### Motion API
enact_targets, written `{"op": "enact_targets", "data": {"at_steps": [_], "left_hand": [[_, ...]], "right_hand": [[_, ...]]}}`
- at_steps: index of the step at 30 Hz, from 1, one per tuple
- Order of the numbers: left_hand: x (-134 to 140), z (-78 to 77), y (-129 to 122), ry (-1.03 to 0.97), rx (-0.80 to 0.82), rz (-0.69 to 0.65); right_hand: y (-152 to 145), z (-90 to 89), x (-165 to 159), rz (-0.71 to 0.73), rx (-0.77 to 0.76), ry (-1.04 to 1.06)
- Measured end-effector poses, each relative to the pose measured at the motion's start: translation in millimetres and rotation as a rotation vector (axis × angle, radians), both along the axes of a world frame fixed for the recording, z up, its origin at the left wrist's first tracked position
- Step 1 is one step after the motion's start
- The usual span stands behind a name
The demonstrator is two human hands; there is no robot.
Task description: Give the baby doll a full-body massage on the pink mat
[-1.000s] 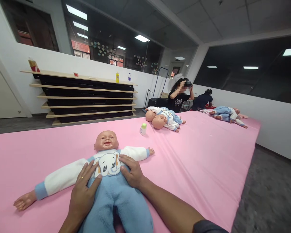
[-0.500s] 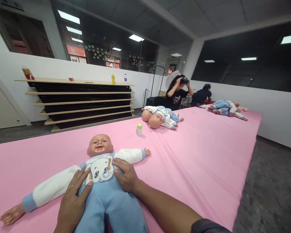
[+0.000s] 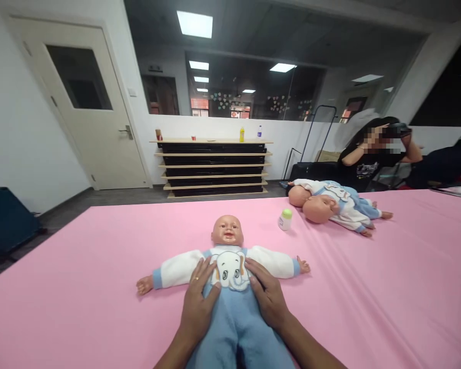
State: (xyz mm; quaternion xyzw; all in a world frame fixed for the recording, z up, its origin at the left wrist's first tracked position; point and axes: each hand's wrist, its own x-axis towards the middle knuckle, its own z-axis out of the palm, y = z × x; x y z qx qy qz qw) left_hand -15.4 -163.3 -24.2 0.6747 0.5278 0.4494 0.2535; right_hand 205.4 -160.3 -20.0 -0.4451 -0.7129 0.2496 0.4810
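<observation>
A baby doll [image 3: 230, 312] lies on its back on the pink-covered table [image 3: 100, 287], head away from me and arms spread to both sides. It wears blue overalls with an elephant face on the chest and white sleeves with blue cuffs. My left hand [image 3: 200, 297] rests flat along the left side of its chest, fingers extended. Opposite it, my right hand [image 3: 268, 293] lies on the right side of the chest, fingers stretched out beside the elephant patch. Beyond the doll's outstretched arm stands a small white bottle with a green cap [image 3: 285, 220].
Two more baby dolls [image 3: 330, 202] lie together at the table's far right. Behind them a person [image 3: 372, 148] raises both hands to a headset. Stacked boards [image 3: 215, 166] line the far wall, bottles on top. A door [image 3: 77, 102] is at left.
My view has swung to the left, so the doll now appears near the middle and the door has come into sight. Both hands stay on the doll's chest.
</observation>
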Motion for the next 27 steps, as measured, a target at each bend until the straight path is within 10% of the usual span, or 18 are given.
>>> {"op": "enact_targets", "data": {"at_steps": [27], "left_hand": [[-0.9,0.4,-1.3,-0.066,-0.026,-0.01]], "right_hand": [[1.6,-3.7,0.1,-0.003,0.003,-0.008]]}}
